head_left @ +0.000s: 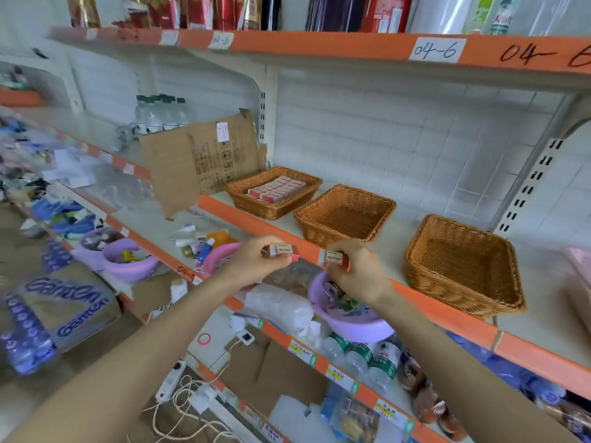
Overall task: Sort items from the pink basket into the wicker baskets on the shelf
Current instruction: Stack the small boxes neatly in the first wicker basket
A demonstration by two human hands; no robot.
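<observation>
Pink-ended "2B" eraser (pixel 285 251) pinched in left fingers (pixel 260 243); second "2B" eraser (pixel 333 257) in right fingers (pixel 351 251); shelf label (pixel 436 50) "04-6".

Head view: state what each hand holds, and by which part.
Left hand pinches a small pink-and-white 2B eraser by its left end; right hand pinches a second such eraser by its right end.

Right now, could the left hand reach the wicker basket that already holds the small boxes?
Probably yes. The left hand, pinching a 2B eraser, is at the shelf edge just below that basket, its top is open, and nothing stands between them.
</observation>
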